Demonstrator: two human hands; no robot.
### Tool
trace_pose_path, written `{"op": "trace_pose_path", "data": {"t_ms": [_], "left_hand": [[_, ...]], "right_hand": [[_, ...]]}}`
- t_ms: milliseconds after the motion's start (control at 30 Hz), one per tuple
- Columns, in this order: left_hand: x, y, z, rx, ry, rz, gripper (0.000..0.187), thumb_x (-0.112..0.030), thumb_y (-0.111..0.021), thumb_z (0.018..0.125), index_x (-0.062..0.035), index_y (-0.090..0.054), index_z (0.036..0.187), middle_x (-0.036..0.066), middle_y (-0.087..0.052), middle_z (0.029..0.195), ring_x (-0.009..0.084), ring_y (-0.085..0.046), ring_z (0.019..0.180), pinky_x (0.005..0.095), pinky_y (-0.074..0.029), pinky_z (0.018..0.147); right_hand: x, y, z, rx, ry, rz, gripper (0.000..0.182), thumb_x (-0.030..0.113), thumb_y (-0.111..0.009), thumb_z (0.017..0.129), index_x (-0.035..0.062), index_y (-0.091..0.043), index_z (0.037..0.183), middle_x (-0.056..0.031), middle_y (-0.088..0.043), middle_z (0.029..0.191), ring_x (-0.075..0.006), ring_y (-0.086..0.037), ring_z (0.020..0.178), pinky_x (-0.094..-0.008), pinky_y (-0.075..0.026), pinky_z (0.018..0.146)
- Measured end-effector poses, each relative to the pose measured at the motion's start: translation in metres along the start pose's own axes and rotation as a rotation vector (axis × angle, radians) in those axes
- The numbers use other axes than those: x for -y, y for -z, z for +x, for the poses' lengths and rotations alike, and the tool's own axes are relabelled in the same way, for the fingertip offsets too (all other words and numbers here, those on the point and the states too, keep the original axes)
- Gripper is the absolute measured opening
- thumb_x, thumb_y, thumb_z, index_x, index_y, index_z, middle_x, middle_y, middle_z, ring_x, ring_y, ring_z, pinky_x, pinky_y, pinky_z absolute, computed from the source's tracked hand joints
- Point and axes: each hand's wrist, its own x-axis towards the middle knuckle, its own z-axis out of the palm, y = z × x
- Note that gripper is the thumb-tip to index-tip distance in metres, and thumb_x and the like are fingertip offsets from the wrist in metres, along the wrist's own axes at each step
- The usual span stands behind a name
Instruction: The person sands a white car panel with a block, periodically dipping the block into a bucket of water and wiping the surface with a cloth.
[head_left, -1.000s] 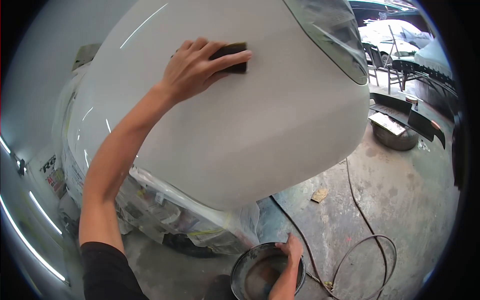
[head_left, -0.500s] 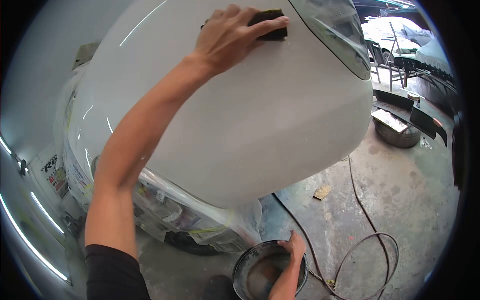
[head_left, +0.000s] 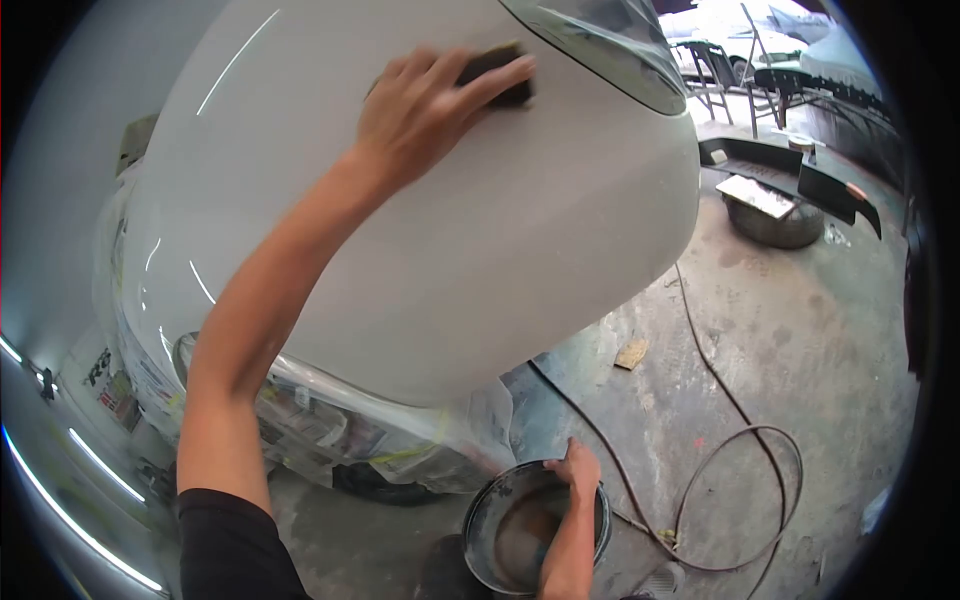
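Note:
A dark block (head_left: pixel 512 84) lies against the upper part of a pale, smooth car panel (head_left: pixel 480 240), with my left hand (head_left: pixel 415 112) closed around it, palm down. Some of the block is hidden beneath my fingers. Low in the view, my right hand (head_left: pixel 578 468) grips the rim of a black bucket (head_left: pixel 482 535) holding murky liquid. Something reddish-brown shows inside the bucket, too unclear to name.
Masking plastic and paper (head_left: pixel 330 425) cover the area below the panel. A dark hose (head_left: pixel 715 375) loops across the floor near a yellowish scrap (head_left: pixel 631 353). At right, a black curved part (head_left: pixel 765 160) rests above a tire (head_left: pixel 772 226); folding chairs stand behind.
The panel and surroundings have shifted left and up in view. My left hand and the block appear farther left and slightly lower, nearer the panel's middle. My right hand stays on the bucket rim.

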Motion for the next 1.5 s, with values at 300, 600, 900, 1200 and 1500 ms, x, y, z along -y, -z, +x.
{"op": "trace_pose_path", "data": {"t_ms": [300, 600, 900, 1200, 1500], "left_hand": [[-0.030, 0.000, -0.026, -0.034, 0.161, 0.014, 0.070, -0.015, -0.078, 0.086, -0.0365, -0.058, 0.149, 0.000, -0.063, 0.118, 0.0228, -0.058, 0.093, 0.0394, -0.049, 0.080], [-0.081, 0.007, -0.088, 0.086, 0.230, -0.105, 0.080, -0.007, -0.081, 0.079, -0.0317, -0.058, 0.152, 0.003, -0.063, 0.131, 0.0254, -0.058, 0.099, 0.0411, -0.047, 0.083], [-0.084, 0.008, -0.056, 0.105, 0.201, -0.133, 0.069, -0.015, -0.076, 0.089, -0.0347, -0.056, 0.152, 0.003, -0.063, 0.117, 0.0264, -0.059, 0.096, 0.0393, -0.048, 0.080], [-0.278, 0.070, -0.198, 0.172, 0.943, -1.070, 0.083, -0.012, -0.081, 0.087, -0.0104, -0.044, 0.160, 0.021, -0.062, 0.128, 0.0396, -0.059, 0.107, 0.0471, -0.048, 0.096], [-0.411, 0.052, -0.182, 0.375, 1.241, -1.535, 0.063, -0.030, -0.042, 0.113, -0.0035, -0.024, 0.167, 0.025, -0.048, 0.155, 0.0416, -0.045, 0.140, 0.0466, -0.030, 0.120]], "right_hand": [[0.000, 0.003, 0.001, 0.029, 0.016, 0.022, 0.077, 0.043, -0.091, 0.073, 0.0047, -0.062, 0.135, -0.0238, -0.072, 0.120, -0.0413, -0.068, 0.117, -0.0506, -0.055, 0.095], [0.001, 0.007, 0.003, 0.052, 0.023, 0.028, 0.074, 0.042, -0.090, 0.074, 0.0022, -0.063, 0.130, -0.0241, -0.072, 0.118, -0.0415, -0.069, 0.114, -0.0507, -0.056, 0.094], [-0.002, 0.000, 0.002, -0.001, 0.049, 0.061, 0.065, 0.043, -0.089, 0.075, 0.0037, -0.065, 0.121, -0.0239, -0.072, 0.113, -0.0423, -0.069, 0.110, -0.0505, -0.056, 0.094], [0.021, 0.037, -0.008, -0.343, 0.320, 0.565, 0.072, 0.036, -0.082, 0.090, 0.0030, -0.055, 0.147, -0.0230, -0.072, 0.116, -0.0357, -0.071, 0.109, -0.0446, -0.055, 0.095], [0.052, 0.096, -0.060, -0.301, 0.399, 1.158, 0.060, 0.027, -0.066, 0.105, -0.0022, -0.043, 0.152, -0.0131, -0.063, 0.126, -0.0198, -0.061, 0.111, -0.0353, -0.049, 0.102]]}}
